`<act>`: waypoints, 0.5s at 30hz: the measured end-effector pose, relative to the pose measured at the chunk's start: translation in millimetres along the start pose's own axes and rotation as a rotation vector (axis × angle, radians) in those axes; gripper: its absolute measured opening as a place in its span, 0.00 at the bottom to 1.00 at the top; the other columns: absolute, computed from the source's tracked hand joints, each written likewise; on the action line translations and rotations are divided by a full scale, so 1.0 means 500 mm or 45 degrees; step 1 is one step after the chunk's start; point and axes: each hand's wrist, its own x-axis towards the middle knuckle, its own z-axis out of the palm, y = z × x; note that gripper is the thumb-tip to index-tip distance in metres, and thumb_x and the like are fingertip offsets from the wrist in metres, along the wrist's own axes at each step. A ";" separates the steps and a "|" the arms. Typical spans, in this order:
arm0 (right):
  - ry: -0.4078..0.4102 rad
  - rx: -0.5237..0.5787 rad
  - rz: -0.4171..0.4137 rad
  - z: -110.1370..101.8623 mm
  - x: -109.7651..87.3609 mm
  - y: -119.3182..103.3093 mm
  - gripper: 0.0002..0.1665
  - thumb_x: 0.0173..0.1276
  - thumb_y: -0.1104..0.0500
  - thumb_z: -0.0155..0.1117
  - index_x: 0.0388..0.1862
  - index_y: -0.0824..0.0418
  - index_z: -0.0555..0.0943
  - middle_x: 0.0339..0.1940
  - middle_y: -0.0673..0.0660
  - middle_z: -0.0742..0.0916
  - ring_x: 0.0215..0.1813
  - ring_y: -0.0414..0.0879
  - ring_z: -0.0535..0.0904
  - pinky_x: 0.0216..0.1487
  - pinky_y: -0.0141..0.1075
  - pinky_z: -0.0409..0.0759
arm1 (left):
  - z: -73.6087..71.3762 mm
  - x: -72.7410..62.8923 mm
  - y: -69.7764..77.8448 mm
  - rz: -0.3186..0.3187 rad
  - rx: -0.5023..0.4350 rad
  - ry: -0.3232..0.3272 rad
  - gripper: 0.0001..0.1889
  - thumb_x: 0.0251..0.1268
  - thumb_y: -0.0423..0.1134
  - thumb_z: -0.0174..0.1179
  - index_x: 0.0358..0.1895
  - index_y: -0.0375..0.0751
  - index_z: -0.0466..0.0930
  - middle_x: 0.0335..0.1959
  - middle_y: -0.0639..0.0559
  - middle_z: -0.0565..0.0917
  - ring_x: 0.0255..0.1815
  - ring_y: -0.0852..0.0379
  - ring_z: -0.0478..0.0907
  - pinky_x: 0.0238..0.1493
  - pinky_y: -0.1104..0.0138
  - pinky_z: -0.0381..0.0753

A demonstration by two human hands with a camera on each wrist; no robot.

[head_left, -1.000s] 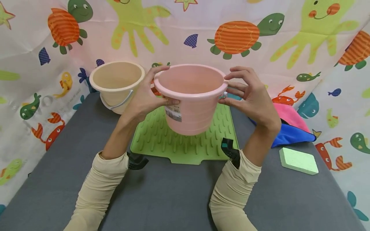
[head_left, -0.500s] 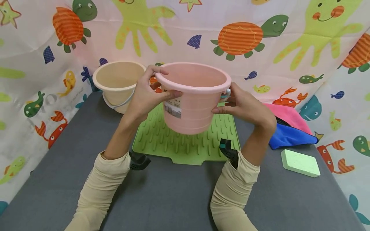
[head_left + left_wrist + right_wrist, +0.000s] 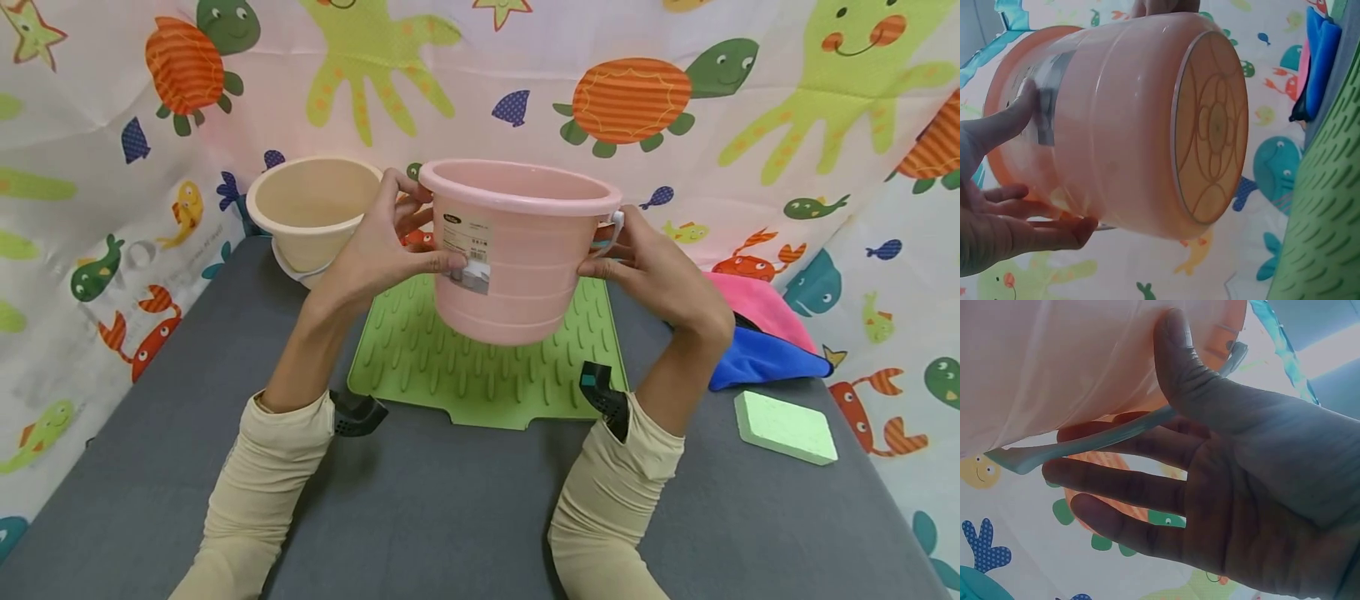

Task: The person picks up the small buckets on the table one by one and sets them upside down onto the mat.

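A pink bucket [image 3: 517, 275] is held up over the green studded mat [image 3: 487, 387], upright with a slight tilt. My left hand [image 3: 382, 250] grips its left side, thumb on the label [image 3: 468, 250] and fingers behind. On the other side my right hand [image 3: 663, 267] holds it below the rim, thumb on the wall. In the right wrist view the fingers pass behind the pale handle [image 3: 1097, 439], which hangs along the bucket. The left wrist view shows the bucket's round ribbed base [image 3: 1213, 128].
A cream bucket [image 3: 311, 200] stands at the back left of the grey table [image 3: 450, 508]. To the right lie a pink and blue cloth item [image 3: 772, 342] and a pale green sponge block [image 3: 787, 427]. A patterned curtain [image 3: 480, 75] hangs behind.
The pink bucket has turned so its label faces forward more, and it has shifted slightly right. My right hand has moved from the rim to lower on the wall by the handle.
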 end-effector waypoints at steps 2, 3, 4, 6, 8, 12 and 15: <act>0.008 0.013 -0.003 0.001 0.000 0.000 0.34 0.76 0.66 0.64 0.75 0.57 0.62 0.63 0.57 0.77 0.63 0.48 0.78 0.62 0.23 0.80 | -0.003 -0.002 0.001 -0.004 0.017 -0.043 0.38 0.52 0.23 0.76 0.55 0.49 0.58 0.71 0.45 0.73 0.75 0.49 0.72 0.64 0.59 0.78; 0.009 0.020 -0.006 0.002 0.000 0.001 0.34 0.76 0.66 0.64 0.75 0.57 0.62 0.62 0.57 0.76 0.63 0.47 0.77 0.63 0.24 0.80 | -0.005 -0.003 0.001 -0.006 0.016 -0.063 0.39 0.52 0.22 0.77 0.56 0.49 0.57 0.72 0.45 0.72 0.76 0.49 0.72 0.64 0.59 0.77; 0.009 0.022 -0.004 0.002 0.000 0.001 0.33 0.76 0.66 0.63 0.74 0.57 0.62 0.61 0.57 0.76 0.63 0.47 0.76 0.63 0.24 0.79 | -0.007 -0.004 0.002 -0.014 0.012 -0.085 0.40 0.52 0.22 0.77 0.58 0.48 0.57 0.73 0.45 0.71 0.77 0.48 0.70 0.66 0.59 0.77; 0.007 0.023 0.009 0.003 0.000 0.000 0.31 0.77 0.65 0.62 0.73 0.58 0.63 0.60 0.58 0.78 0.61 0.45 0.76 0.62 0.24 0.79 | -0.009 -0.006 0.003 -0.032 0.017 -0.123 0.44 0.51 0.23 0.78 0.63 0.47 0.55 0.78 0.45 0.66 0.81 0.47 0.66 0.73 0.58 0.75; 0.010 -0.001 0.038 0.003 -0.001 -0.001 0.31 0.79 0.62 0.61 0.76 0.58 0.62 0.61 0.60 0.80 0.59 0.44 0.78 0.59 0.24 0.79 | -0.011 -0.007 0.005 -0.049 0.039 -0.157 0.50 0.51 0.26 0.80 0.71 0.45 0.53 0.83 0.45 0.59 0.85 0.47 0.59 0.80 0.57 0.69; 0.037 -0.022 0.094 0.003 -0.001 -0.002 0.30 0.81 0.58 0.59 0.75 0.62 0.63 0.64 0.64 0.82 0.55 0.39 0.81 0.53 0.24 0.82 | -0.010 -0.009 0.010 -0.057 0.095 -0.195 0.63 0.48 0.28 0.82 0.83 0.43 0.45 0.85 0.45 0.52 0.87 0.48 0.55 0.84 0.60 0.63; 0.049 0.003 0.113 0.002 0.000 -0.002 0.29 0.81 0.57 0.58 0.74 0.64 0.64 0.65 0.65 0.82 0.52 0.35 0.83 0.51 0.24 0.83 | -0.010 -0.010 0.011 -0.027 0.124 -0.221 0.68 0.45 0.32 0.84 0.86 0.46 0.41 0.81 0.45 0.55 0.83 0.50 0.61 0.82 0.62 0.67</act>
